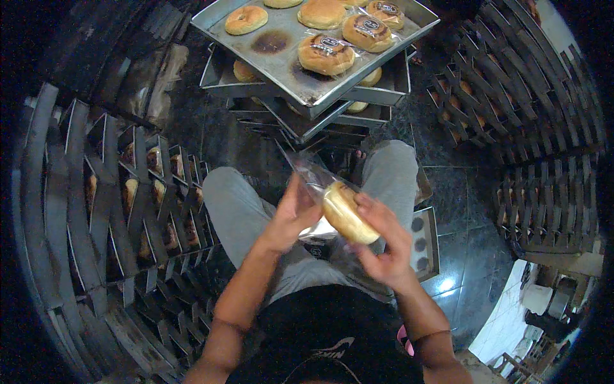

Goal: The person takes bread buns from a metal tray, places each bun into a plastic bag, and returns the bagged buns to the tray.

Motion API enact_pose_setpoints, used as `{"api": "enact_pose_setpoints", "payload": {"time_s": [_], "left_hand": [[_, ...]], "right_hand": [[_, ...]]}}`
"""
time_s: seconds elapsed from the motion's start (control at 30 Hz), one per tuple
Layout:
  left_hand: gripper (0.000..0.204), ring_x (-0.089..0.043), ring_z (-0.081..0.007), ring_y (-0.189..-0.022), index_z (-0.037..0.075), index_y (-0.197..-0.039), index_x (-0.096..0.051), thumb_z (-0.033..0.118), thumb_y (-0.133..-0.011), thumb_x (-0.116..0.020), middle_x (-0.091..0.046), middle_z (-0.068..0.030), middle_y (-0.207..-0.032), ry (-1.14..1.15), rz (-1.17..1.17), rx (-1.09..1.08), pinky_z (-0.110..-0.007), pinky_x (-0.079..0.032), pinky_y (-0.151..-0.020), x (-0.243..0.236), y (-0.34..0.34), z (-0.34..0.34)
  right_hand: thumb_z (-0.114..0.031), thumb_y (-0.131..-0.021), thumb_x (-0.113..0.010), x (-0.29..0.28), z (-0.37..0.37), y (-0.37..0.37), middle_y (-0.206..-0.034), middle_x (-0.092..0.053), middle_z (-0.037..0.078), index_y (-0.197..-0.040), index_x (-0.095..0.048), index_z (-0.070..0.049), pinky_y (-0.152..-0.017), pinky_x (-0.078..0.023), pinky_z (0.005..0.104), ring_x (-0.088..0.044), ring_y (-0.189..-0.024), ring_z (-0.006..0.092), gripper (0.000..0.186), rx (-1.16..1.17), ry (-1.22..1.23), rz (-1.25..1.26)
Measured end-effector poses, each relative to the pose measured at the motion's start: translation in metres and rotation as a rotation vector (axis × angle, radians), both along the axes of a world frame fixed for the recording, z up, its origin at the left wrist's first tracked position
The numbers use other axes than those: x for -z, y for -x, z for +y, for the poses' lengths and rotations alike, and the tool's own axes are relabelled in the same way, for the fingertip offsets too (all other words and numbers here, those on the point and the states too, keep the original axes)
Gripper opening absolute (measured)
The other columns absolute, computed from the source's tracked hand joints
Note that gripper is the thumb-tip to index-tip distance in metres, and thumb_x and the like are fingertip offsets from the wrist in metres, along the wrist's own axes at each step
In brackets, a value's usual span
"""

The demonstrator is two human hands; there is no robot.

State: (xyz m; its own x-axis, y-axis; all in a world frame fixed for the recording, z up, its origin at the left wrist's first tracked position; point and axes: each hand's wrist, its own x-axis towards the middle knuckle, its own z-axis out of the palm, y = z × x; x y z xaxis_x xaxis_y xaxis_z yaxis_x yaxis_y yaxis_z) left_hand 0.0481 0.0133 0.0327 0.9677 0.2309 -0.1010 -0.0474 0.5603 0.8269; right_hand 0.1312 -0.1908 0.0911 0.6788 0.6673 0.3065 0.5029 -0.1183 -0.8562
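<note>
Over my lap, a golden round bun (347,213) is tilted on its edge inside a clear plastic bag (308,171). My right hand (387,242) grips the bun from the right, with fingers over its top and the thumb below. On the other side, my left hand (291,216) pinches the bag near its loose upper end; its fingertips are partly hidden by the film. Below the bun, a whitish, shiny bundle (320,229) rests between my thighs, mostly covered by my hands.
Ahead stands a crosswise stack of metal trays; the top tray (281,77) holds loose buns (246,20) and bagged buns (326,54). Stacked trays with bread (131,192) rise at left, and more tray stacks (543,198) at right. A shallow pan (423,243) lies beside my right leg.
</note>
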Motion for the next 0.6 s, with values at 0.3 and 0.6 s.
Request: {"api": "enact_pose_setpoints", "payload": {"time_s": [0.3, 0.6], "left_hand": [[0.117, -0.028, -0.0324, -0.151, 0.008, -0.162, -0.007, 0.035, -0.075, -0.082, -0.028, -0.0190, -0.162, 0.176, -0.316, -0.301, -0.045, -0.025, -0.122, -0.052, -0.037, -0.027], [0.086, -0.032, -0.0382, -0.147, 0.001, -0.157, -0.020, 0.026, -0.087, -0.064, -0.034, -0.0214, -0.157, -0.003, -0.131, -0.158, -0.049, -0.027, -0.122, -0.032, -0.025, -0.027]], "right_hand": [[-0.004, -0.082, -0.067, 0.010, 0.043, 0.020, -0.147, -0.052, 0.021, -0.141, -0.057, -0.004, -0.118, -0.027, 0.0571, -0.045, -0.142, 0.0375, 0.060, -0.017, -0.065, -0.222], [-0.008, -0.083, -0.069, 0.031, 0.073, 0.016, -0.148, -0.051, 0.023, -0.137, -0.060, -0.002, -0.119, -0.023, 0.0602, -0.045, -0.142, 0.0368, 0.055, 0.020, -0.032, -0.256]]}}
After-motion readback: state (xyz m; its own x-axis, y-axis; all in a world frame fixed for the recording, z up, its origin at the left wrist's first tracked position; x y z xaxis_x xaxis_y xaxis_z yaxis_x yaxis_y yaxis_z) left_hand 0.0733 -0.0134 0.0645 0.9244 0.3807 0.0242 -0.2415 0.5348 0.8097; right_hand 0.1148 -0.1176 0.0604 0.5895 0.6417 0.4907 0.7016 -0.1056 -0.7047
